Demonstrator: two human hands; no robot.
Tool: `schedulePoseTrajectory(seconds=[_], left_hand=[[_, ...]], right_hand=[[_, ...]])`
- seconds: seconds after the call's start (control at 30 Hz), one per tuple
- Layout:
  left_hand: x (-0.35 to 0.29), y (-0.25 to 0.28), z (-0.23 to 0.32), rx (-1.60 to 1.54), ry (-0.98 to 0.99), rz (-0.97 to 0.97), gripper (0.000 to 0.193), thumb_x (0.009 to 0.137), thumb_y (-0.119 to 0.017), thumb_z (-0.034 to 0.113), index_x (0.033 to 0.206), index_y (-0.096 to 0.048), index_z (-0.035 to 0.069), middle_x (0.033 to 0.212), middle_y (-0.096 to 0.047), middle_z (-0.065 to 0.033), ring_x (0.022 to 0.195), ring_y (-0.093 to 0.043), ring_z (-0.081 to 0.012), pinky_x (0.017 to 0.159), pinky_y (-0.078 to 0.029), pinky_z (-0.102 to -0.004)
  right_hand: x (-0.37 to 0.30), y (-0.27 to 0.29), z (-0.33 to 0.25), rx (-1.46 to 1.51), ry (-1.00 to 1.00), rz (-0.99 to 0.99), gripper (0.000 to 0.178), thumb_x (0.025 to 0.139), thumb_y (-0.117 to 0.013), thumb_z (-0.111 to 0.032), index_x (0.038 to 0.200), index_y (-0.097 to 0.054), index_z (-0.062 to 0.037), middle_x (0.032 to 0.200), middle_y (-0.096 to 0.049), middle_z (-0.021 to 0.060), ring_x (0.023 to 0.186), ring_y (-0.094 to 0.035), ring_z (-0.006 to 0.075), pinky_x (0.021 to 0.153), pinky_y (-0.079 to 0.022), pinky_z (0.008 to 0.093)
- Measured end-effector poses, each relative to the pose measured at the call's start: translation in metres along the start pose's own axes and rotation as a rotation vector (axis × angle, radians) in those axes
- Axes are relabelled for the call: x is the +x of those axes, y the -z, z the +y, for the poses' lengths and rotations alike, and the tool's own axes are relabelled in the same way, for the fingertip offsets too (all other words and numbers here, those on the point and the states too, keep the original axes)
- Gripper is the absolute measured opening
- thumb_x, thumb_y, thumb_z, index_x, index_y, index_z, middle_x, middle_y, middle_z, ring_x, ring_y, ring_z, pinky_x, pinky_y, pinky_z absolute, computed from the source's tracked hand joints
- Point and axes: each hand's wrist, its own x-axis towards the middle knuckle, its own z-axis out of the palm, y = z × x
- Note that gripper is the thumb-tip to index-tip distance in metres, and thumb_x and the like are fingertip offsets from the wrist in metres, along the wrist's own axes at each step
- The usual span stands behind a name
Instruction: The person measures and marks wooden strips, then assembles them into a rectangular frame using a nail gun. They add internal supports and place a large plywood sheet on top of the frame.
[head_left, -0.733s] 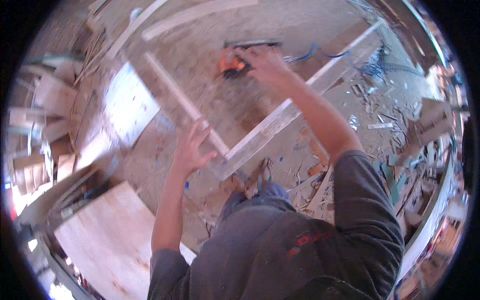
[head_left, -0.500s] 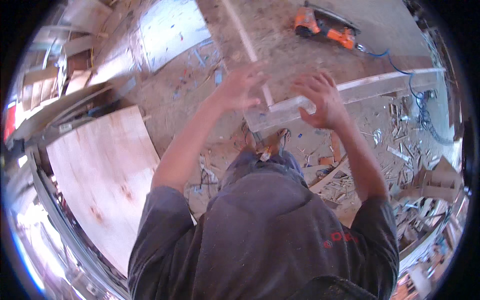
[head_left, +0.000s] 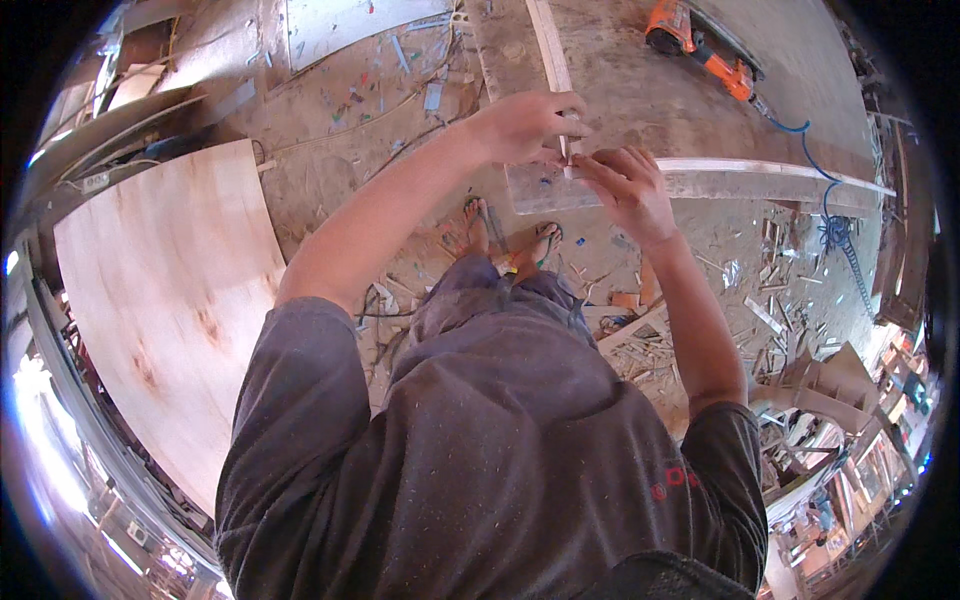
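Wooden strips (head_left: 548, 45), left grip (head_left: 525, 125) curled around one, right grip (head_left: 637, 195) pinching where they meet

Looks steeply down from the wearer's head through a wide fisheye, facing the floor (head_left: 325, 180) ahead. Sits close above the dark shirt (head_left: 510, 430), with left hand (head_left: 540, 128) and right hand (head_left: 632, 190) farther off, above centre.

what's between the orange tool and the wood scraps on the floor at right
In the head view, brown surface, then a long wood piece with a pale edge.
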Motion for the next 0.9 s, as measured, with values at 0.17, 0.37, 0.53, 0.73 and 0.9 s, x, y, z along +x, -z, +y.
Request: schedulePoseTrajectory(seconds=[0.17, 0.37, 0.53, 0.73, 0.9], left_hand=[[-0.002, -0.004, -0.004, -0.006, -0.004, 0.015, 0.052, 0.077, -0.087, 0.020, 0.127, -0.070, 0.015, 0.137, -0.059, -0.0116, 0.121, -0.063, -0.0354, 0.101, -0.054, -0.0454], [-0.003, -0.006, -0.006, -0.007, -0.012, 0.027, 0.053, 0.076, -0.088, 0.023, 0.126, -0.070, 0.015, 0.134, -0.060, -0.0118, 0.120, -0.063, -0.0358, 0.099, -0.054, -0.0457], [-0.003, -0.007, -0.008, 0.004, -0.033, 0.038, 0.053, 0.076, -0.087, 0.024, 0.125, -0.069, 0.015, 0.133, -0.060, -0.0119, 0.118, -0.064, -0.0368, 0.098, -0.054, -0.0460], [-0.003, -0.010, -0.011, 0.016, -0.055, 0.060, 0.050, 0.077, -0.086, 0.025, 0.124, -0.070, 0.015, 0.131, -0.060, -0.0119, 0.116, -0.063, -0.0376, 0.098, -0.054, -0.0466], [-0.002, -0.010, -0.010, -0.005, -0.028, 0.037, 0.049, 0.077, -0.086, 0.025, 0.122, -0.070, 0.013, 0.132, -0.060, -0.0131, 0.116, -0.064, -0.0384, 0.098, -0.054, -0.0473]], right_hand=[[0.002, -0.005, 0.000, 0.040, 0.016, 0.051, 0.036, 0.081, -0.078, -0.012, 0.116, -0.079, -0.0195, 0.098, -0.071, 0.0014, 0.089, -0.067, 0.0241, 0.084, -0.051, 0.0403], [0.002, -0.004, 0.000, 0.033, 0.019, 0.057, 0.033, 0.082, -0.078, -0.012, 0.115, -0.079, -0.0197, 0.098, -0.072, 0.0008, 0.088, -0.067, 0.0231, 0.082, -0.051, 0.0404], [0.001, -0.003, 0.001, 0.030, 0.001, 0.048, 0.031, 0.084, -0.078, -0.014, 0.114, -0.079, -0.0205, 0.099, -0.073, 0.0001, 0.090, -0.068, 0.0226, 0.082, -0.051, 0.0405], [0.002, -0.001, 0.000, 0.006, 0.004, 0.046, 0.033, 0.082, -0.079, -0.014, 0.114, -0.079, -0.0208, 0.100, -0.073, -0.0005, 0.090, -0.069, 0.0230, 0.080, -0.052, 0.0408], [0.002, -0.002, 0.002, 0.019, 0.004, 0.025, 0.034, 0.082, -0.077, -0.011, 0.114, -0.079, -0.0201, 0.101, -0.074, 0.0003, 0.091, -0.069, 0.0232, 0.080, -0.052, 0.0402]])
